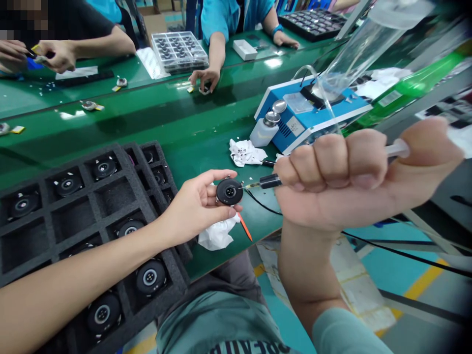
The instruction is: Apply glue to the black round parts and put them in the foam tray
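Right-hand fingers (332, 162) curl shut around a soldering iron (270, 181), while left fingers (211, 180), partly open, cradle a black round component (229, 191).

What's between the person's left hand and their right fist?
In the head view, a round black part held in the left hand, and the thin metal tip of a black-handled tool gripped in the right fist.

Bright overhead light, warped edges

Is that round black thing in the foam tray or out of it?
Out. The left hand holds the black disc in its fingers, beside the foam tray, not in a slot.
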The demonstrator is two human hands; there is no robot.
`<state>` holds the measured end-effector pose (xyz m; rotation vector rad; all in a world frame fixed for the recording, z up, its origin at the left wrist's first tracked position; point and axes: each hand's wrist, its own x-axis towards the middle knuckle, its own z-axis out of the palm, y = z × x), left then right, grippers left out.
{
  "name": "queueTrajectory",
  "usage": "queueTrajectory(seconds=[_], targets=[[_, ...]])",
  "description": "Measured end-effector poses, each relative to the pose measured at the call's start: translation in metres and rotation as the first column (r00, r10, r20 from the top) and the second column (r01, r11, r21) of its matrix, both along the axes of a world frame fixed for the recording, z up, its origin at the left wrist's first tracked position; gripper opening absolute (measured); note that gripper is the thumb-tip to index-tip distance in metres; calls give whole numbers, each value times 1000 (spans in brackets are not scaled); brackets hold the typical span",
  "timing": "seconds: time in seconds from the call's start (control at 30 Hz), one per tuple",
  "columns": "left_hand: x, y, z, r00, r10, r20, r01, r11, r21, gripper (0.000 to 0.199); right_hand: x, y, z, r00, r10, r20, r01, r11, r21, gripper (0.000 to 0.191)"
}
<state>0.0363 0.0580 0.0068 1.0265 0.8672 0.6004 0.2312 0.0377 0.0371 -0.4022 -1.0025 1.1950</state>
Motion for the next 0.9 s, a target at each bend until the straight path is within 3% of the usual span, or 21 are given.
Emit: queueTrajectory(seconds=[0.47,0.73,0.9], targets=[[-1,0,0,1000,-24,11,24,1000,13,64,-2,4,-7,985,109,-136,-109,994,3,60],[-1,0,-1,1000,-18,3,18,1000,10,64,-2,3,-5,991,93,-92,-94,996,-9,61],[-1,0,0,1000,-21,5,21,1000,6,64,0,4,-7,981,146,-128,-147,989,-1,59]])
